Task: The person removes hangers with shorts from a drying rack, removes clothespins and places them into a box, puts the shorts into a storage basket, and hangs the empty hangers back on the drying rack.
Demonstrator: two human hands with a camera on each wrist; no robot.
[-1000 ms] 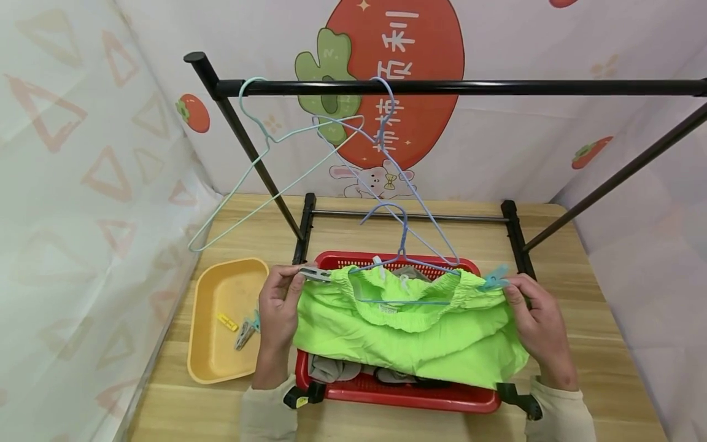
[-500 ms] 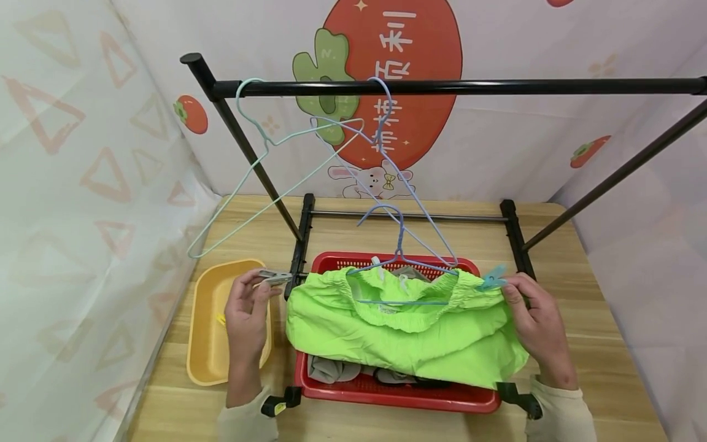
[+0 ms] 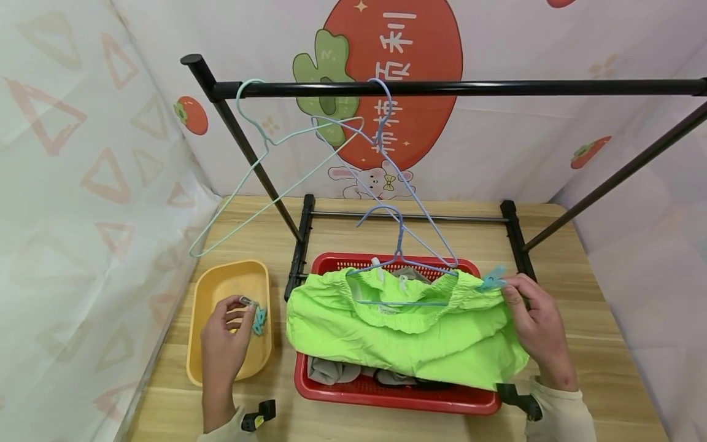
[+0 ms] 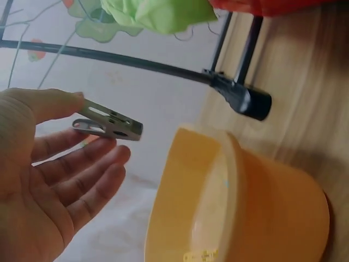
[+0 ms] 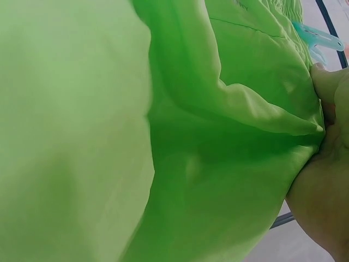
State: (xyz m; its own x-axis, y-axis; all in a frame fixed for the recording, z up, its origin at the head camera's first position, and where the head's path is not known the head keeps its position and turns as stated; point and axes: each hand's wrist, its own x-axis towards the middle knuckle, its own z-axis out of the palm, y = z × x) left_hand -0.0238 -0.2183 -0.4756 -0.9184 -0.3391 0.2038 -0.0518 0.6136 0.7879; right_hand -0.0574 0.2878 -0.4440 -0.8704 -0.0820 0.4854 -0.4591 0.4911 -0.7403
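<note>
My left hand pinches a grey metal clothespin between thumb and forefinger, the other fingers spread loosely, over the yellow bin. Bright green shorts with an elastic waistband lie across the red basket, a blue hanger inside the waistband. A turquoise clothespin is at the waistband's right end; the left end bears no clothespin. My right hand grips the shorts' right edge beside that clothespin, some fingers hidden by fabric in the right wrist view.
Turquoise clothespins and a yellow clothespin lie in the bin. A black rack bar crosses above, with a mint hanger and a lilac hanger on it. Grey clothes show in the basket.
My left hand has drawn the grey clothespin off the waistband's left end and carried it left and down over the yellow bin. The right hand has stayed in place on the shorts.
</note>
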